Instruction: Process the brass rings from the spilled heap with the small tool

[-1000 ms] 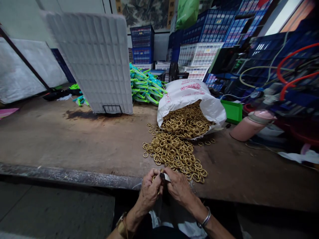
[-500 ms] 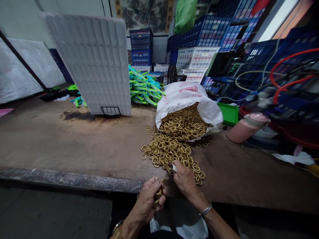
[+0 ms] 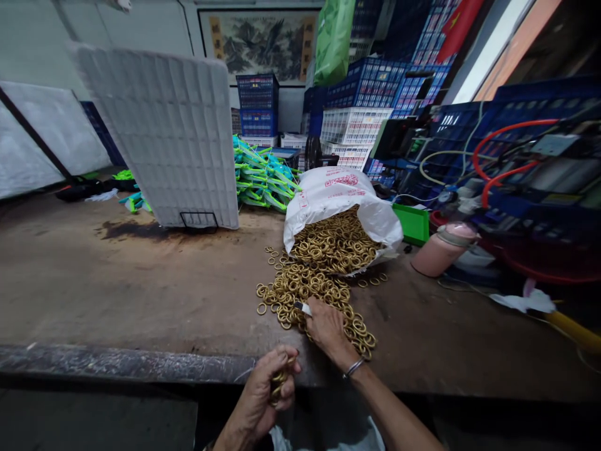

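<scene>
My left hand (image 3: 267, 388), at the front edge of the table, is closed around several brass-coloured rings (image 3: 278, 380). My right hand (image 3: 327, 329) rests over the near part of a loose pile of the same rings (image 3: 300, 285). A small tool with a white body and dark end (image 3: 304, 308) sticks out from its fingers, which are curled and partly hidden. Behind the pile lies a white woven sack (image 3: 328, 194) on its side, its mouth towards me and full of rings that spill onto the tabletop.
A white quilted panel (image 3: 164, 138) stands upright on the brown table (image 3: 141, 300), with bright green and blue parts (image 3: 263, 175) heaped behind it. To the right are a green tray (image 3: 412, 223), a pink bottle (image 3: 441, 250) and red hoses (image 3: 504, 178). Stacked crates (image 3: 357, 125) rise at the back.
The camera view has shifted, so the scene sits lower and further left. My right hand has moved further into the ring pile. My left hand still holds its rings.
</scene>
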